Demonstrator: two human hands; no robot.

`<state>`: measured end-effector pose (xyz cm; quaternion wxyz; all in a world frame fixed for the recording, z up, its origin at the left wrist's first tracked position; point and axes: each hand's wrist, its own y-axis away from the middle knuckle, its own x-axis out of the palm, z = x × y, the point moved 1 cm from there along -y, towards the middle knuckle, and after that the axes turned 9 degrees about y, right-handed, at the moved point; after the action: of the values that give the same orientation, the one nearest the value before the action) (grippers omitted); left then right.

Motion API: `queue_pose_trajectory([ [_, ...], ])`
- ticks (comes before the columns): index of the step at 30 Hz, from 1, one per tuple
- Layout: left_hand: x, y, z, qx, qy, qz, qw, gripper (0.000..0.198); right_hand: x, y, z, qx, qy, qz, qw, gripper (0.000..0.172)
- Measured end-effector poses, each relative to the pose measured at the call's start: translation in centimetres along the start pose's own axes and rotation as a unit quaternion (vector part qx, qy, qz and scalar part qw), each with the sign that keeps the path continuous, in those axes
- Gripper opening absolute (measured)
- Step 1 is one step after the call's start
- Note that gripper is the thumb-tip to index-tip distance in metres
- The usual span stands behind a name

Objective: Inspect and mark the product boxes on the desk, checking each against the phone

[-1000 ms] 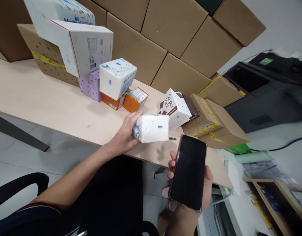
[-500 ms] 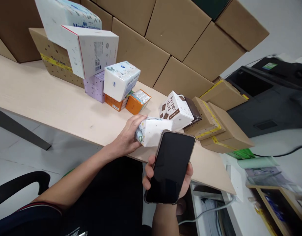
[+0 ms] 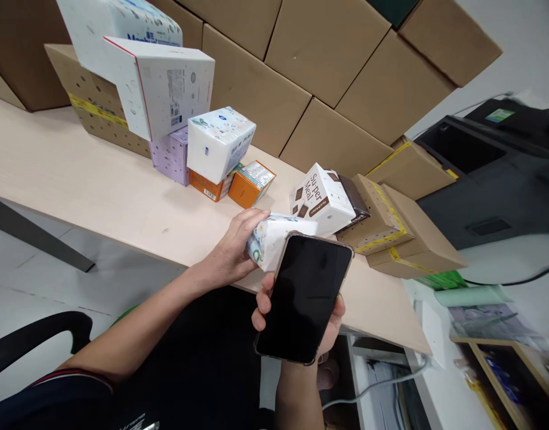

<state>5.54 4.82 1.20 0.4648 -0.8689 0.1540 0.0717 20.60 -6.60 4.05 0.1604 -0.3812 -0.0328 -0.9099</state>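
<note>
My left hand grips the left end of a white tissue pack with a leafy print, near the table's front edge. The pack's right part is hidden behind a smartphone in a clear case, its screen dark. Fingers of my right hand wrap round both long edges of the phone, which is tilted and faces me. Just beyond the pack stands a white "Super Meal" box. Behind my left hand sit an orange box and another tissue pack, which rests on a second orange box.
A white box, a purple box and a large tissue pack are piled at the left. Cardboard cartons form a wall behind the table. Taped cartons stand at the right, near a dark monitor.
The phone in my right hand has shifted slightly left and up, closer over the tissue pack. My left hand keeps its hold, and the pack has tilted a little.
</note>
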Motion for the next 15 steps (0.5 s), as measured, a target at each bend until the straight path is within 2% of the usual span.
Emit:
queue_pose_trajectory([
  [10,0.1,0.2,0.2,-0.006,0.0,-0.005,1.0,0.083,0.7,-0.1,0.4,0.05,0.036,-0.035,0.997,0.08],
  [13,0.1,0.1,0.1,-0.007,-0.006,-0.001,1.0,0.085,0.7,0.7,1.2,0.033,0.062,-0.078,0.994,0.076],
  [15,0.1,0.0,0.0,-0.004,-0.01,-0.001,1.0,0.085,0.1,2.1,2.3,0.0,0.106,-0.133,0.986,0.071],
])
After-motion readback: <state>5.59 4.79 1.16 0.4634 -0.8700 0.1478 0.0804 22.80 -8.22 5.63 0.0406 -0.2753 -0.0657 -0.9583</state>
